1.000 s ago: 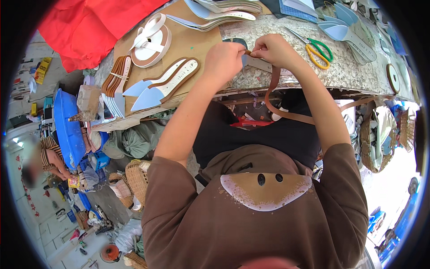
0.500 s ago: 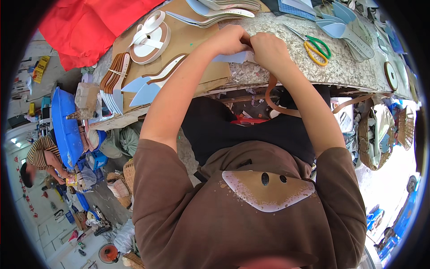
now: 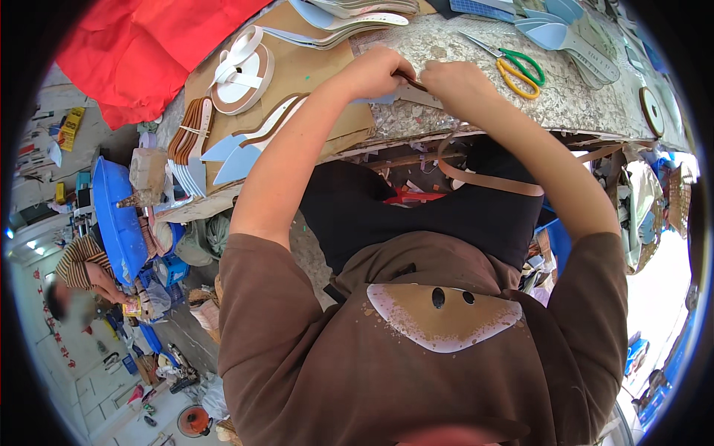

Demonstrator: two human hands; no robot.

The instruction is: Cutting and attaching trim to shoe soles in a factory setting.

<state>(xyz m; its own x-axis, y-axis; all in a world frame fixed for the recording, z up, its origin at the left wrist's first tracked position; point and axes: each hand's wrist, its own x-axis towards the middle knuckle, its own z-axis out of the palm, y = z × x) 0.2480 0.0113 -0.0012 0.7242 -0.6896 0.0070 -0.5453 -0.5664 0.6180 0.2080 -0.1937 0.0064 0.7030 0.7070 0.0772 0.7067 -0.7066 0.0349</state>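
My left hand (image 3: pixel 375 73) and my right hand (image 3: pixel 460 80) meet at the edge of a speckled stone worktop (image 3: pixel 587 100). Both pinch a thin brown leather strap (image 3: pixel 483 178) that hangs down from my fingers and loops below the table edge toward my right. Under my hands lies a pale blue sole-shaped piece (image 3: pixel 387 97), mostly hidden. Green and yellow scissors (image 3: pixel 517 68) lie just right of my right hand.
Brown cardboard (image 3: pixel 312 70) holds white and pale blue insoles (image 3: pixel 256 137), a tape roll (image 3: pixel 238 74) and a stack of strips (image 3: pixel 187 137). Red cloth (image 3: pixel 141 44) lies at upper left. More blue soles (image 3: pixel 573 33) sit upper right. A blue tub (image 3: pixel 115 215) and another person (image 3: pixel 78 271) are lower left.
My hands moved slightly up onto the worktop and drew closer together; the strap's hanging loop has stretched out to the right.
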